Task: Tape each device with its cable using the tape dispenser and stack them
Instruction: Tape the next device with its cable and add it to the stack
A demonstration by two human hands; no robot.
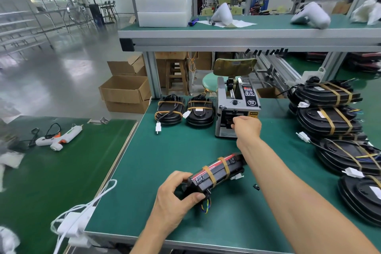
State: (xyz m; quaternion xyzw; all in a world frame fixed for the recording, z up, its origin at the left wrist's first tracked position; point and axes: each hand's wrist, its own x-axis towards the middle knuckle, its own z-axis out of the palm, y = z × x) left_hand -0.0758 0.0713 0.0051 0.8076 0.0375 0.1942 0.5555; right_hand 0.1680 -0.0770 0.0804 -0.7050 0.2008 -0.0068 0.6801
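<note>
1. While the left hand curls its fingers and thumb round the near end of a black device, that device lies tilted on the green bench, near the front edge, bound by two tan tape bands.
2. Coloured wires poke out under the device's near end, beside the left thumb.
3. At the mouth of the tape dispenser, the right hand reaches forward with fingers bent; whether they pinch tape I cannot tell, since the hand covers the slot.
4. Two taped devices sit side by side just left of the dispenser, close to the bench's far edge.
5. Stacks of devices crowd the right side, the nearest one cut off by the frame's border.
6. Between the held device and the left edge, bare green mat lies open.
7. A lower side bench to the left carries a glue gun.
8. White cords hang over the near left corner.
9. Background shelving is blurred.
</note>
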